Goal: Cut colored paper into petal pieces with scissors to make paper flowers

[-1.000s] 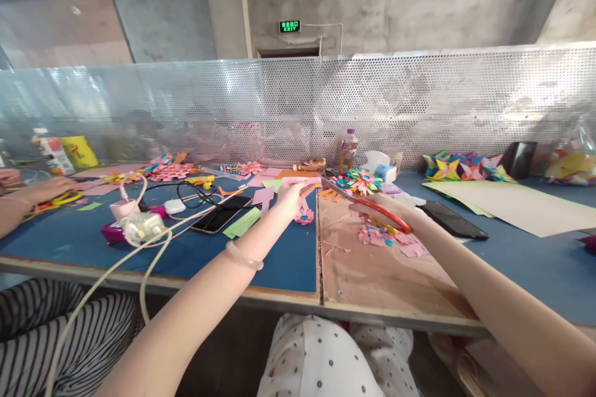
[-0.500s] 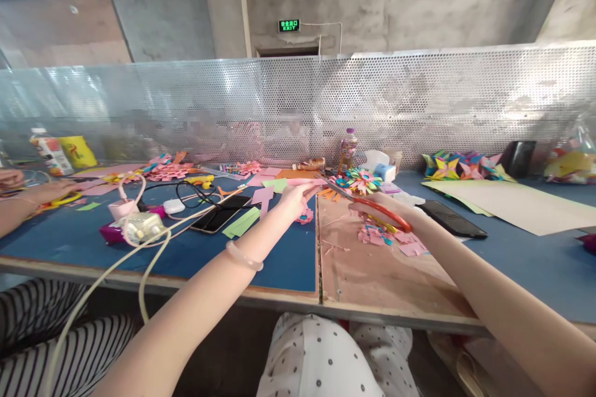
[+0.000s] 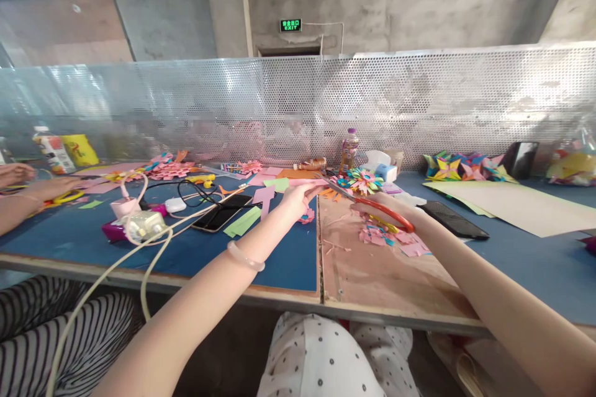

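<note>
My left hand [image 3: 298, 200] is closed on a strip of pink paper [image 3: 307, 182], held a little above the table. In my right hand [image 3: 388, 209] is a pair of scissors [image 3: 388, 213] with red-orange handles. Their blades point left and meet the paper's right end; whether the blades are apart is too small to tell. Below my right hand lie pink paper pieces [image 3: 414, 244] with bits of blue and yellow. A small pink paper flower [image 3: 307, 216] sits under my left hand. Beyond the scissors is a multicoloured paper flower [image 3: 364, 181].
Phones [image 3: 454, 219] lie right and left, with a power strip [image 3: 139, 226] and cables [image 3: 162, 236] at left. A bottle [image 3: 349, 150] stands near the perforated metal screen [image 3: 410, 99]. Large paper sheets [image 3: 526, 201] lie right. A co-worker's hands [image 3: 56, 188] are at far left.
The view has shifted very slightly. Both my hands keep nearly the same place, with the paper and scissors still held. The co-worker's hands at far left have moved a little.
</note>
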Motion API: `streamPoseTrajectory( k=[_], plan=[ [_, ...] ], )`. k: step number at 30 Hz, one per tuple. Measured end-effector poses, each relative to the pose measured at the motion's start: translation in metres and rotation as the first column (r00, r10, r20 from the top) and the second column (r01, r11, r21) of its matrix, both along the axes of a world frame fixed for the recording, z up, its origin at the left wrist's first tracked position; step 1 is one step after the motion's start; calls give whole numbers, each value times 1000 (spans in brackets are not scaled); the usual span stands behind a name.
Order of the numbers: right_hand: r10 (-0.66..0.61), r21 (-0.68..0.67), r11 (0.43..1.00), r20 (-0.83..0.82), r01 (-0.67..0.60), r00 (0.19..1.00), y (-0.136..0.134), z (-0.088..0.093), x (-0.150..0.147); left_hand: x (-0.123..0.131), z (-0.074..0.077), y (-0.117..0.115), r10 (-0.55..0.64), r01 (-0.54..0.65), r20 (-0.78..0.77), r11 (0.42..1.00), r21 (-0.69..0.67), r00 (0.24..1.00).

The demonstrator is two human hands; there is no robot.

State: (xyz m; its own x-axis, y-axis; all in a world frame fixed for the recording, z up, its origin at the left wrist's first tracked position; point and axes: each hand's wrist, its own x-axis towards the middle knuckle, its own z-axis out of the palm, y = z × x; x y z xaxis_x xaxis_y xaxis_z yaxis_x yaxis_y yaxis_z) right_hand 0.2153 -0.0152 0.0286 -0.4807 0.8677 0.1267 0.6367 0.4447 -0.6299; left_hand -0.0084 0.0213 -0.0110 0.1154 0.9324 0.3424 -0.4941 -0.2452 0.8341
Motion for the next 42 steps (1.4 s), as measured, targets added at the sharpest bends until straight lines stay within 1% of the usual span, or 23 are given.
streamPoseTrajectory(
  k=[3, 6, 15, 19, 24, 28, 35, 42],
  plan=[
    [-11, 9, 1000, 10, 11, 1000, -1, 1, 0, -1, -1, 2, -12, 12, -18, 999, 37, 1000],
    [13, -6, 1000, -4, -13, 1000, -3, 2, -1, -1, -2, 2, -23, 25, -37, 998, 59, 999],
    [15, -32, 999, -38, -16, 999, -5, 3, -2, 0, -2, 2, -25, 26, -10, 996, 91, 1000],
    [11, -34, 999, -26, -11, 1000, -4, 3, -2, -1, -5, 6, -11, 12, -16, 997, 76, 1000],
    [2, -41, 999, -12, -3, 1000, -6, 3, -4, -2, -7, 9, 7, -7, -30, 1000, 22, 1000],
    [-31, -61, 998, 7, 32, 999, -9, 5, -5, -2, -6, 8, 13, -13, -3, 999, 38, 1000],
    [-22, -55, 998, 10, 22, 1000, -7, 5, -5, 1, -5, 6, -8, 8, -7, 998, 64, 1000],
    [-20, -64, 998, -12, 19, 1000, -4, 2, -3, -1, -7, 11, 6, -6, 2, 999, 33, 1000]
  ],
)
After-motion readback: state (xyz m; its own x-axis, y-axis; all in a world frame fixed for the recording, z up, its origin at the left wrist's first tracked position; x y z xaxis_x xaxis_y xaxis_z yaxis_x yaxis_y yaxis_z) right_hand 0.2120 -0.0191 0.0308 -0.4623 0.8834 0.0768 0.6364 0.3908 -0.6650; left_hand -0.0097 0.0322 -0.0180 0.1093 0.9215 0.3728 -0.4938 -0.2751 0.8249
